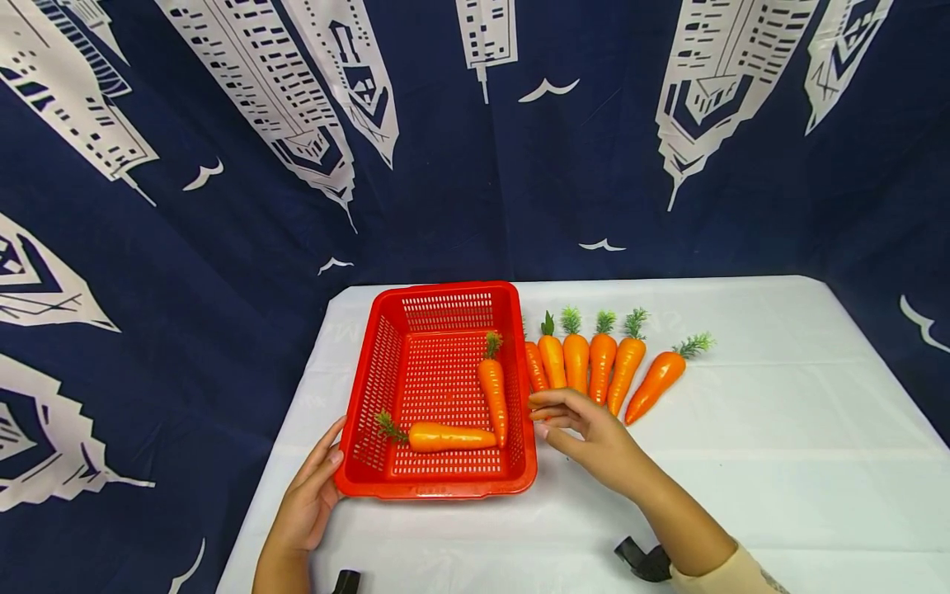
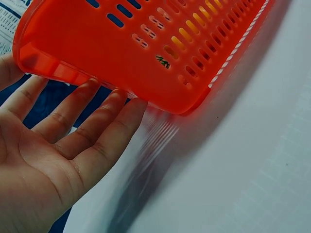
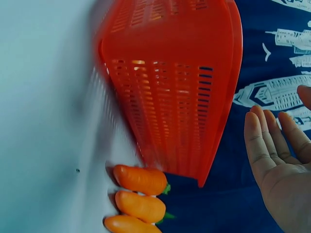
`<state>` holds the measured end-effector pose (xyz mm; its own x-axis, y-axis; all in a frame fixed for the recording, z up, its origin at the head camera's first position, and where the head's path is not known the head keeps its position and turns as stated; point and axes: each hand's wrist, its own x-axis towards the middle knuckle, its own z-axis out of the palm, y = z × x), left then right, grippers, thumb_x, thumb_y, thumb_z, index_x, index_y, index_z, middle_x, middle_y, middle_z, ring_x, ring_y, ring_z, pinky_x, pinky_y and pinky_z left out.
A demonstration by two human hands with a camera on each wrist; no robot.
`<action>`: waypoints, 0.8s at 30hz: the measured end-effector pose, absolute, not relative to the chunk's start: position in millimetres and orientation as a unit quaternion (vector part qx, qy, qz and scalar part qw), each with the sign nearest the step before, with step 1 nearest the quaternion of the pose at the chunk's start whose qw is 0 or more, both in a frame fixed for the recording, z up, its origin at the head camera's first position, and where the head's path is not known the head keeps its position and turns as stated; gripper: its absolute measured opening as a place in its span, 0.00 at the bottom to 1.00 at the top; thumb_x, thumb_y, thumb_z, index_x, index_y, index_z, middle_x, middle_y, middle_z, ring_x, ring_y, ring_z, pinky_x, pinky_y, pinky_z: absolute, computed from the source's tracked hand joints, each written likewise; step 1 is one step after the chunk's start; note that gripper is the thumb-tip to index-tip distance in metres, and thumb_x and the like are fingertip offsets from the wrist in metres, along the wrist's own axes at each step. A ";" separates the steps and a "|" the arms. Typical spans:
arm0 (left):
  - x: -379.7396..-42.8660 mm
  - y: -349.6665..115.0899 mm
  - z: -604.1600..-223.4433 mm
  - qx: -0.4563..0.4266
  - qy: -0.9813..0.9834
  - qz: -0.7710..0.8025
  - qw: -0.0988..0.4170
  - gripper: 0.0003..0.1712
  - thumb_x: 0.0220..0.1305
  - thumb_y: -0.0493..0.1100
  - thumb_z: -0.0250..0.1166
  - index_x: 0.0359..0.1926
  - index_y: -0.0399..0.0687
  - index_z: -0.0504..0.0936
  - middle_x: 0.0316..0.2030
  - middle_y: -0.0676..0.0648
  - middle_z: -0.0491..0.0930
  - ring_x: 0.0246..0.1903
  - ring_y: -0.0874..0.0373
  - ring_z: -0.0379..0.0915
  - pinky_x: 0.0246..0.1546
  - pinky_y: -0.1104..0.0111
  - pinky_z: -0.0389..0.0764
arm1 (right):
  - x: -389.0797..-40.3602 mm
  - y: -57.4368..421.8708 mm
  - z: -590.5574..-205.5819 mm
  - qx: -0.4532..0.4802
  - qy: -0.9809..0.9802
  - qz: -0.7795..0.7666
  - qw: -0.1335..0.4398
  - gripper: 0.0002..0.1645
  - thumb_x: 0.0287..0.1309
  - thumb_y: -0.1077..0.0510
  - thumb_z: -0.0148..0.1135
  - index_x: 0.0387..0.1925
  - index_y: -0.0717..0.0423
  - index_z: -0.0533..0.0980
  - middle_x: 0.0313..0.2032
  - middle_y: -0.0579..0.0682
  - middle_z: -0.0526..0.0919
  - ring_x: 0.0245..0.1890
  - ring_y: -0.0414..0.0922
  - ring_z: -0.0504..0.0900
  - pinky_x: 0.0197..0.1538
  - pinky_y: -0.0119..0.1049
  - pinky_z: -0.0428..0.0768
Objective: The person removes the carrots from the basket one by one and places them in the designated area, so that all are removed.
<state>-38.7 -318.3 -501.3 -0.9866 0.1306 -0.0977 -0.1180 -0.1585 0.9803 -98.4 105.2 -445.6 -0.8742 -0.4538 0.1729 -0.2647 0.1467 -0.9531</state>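
A red plastic basket (image 1: 438, 491) stands on the table's left half, two orange carrots inside it. One carrot (image 1: 451, 437) lies crosswise near the front wall; the other carrot (image 1: 493, 392) lies lengthwise by the right wall. The left hand (image 1: 308, 495) touches the basket's left front corner, fingertips along the rim (image 2: 73, 83) and fingers mostly straight. Close to the basket's right wall is the right hand (image 1: 586, 437), loosely extended and holding nothing; the right wrist view shows its fingers (image 3: 262, 145) apart from the basket. Beyond it, several carrots (image 1: 601, 367) lie side by side, green tops facing back.
A white cloth covers the table (image 1: 779, 429). A dark blue curtain (image 1: 475, 206) with white building prints hangs behind and to the sides. Black objects (image 1: 641, 561) show near the wrists at the front edge. The rightmost carrot (image 1: 656, 386) lies slightly apart.
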 end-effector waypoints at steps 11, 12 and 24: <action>-38.7 -317.8 -500.7 0.003 0.643 0.761 0.081 0.31 0.82 0.42 0.40 0.81 0.54 0.48 0.64 0.54 0.70 0.59 0.63 0.77 0.53 0.67 0.82 | -93.5 91.7 -443.5 -0.237 0.753 -0.604 0.109 0.23 0.66 0.54 0.66 0.62 0.44 0.75 0.58 0.49 0.81 0.54 0.54 0.84 0.53 0.33 0.84; -38.7 -317.7 -500.6 0.003 0.644 0.761 0.081 0.31 0.82 0.42 0.40 0.81 0.54 0.48 0.64 0.54 0.70 0.59 0.63 0.77 0.53 0.67 0.82 | -93.2 90.7 -443.1 -0.236 0.753 -0.604 0.113 0.23 0.66 0.53 0.66 0.61 0.43 0.75 0.59 0.48 0.81 0.55 0.54 0.84 0.53 0.33 0.84; -38.7 -316.9 -500.3 0.002 0.645 0.760 0.080 0.31 0.82 0.42 0.40 0.81 0.55 0.48 0.65 0.54 0.70 0.59 0.63 0.76 0.54 0.67 0.82 | -91.8 76.5 -443.3 -0.269 0.749 -0.593 0.121 0.23 0.66 0.51 0.66 0.61 0.41 0.75 0.55 0.44 0.82 0.54 0.42 0.84 0.56 0.33 0.82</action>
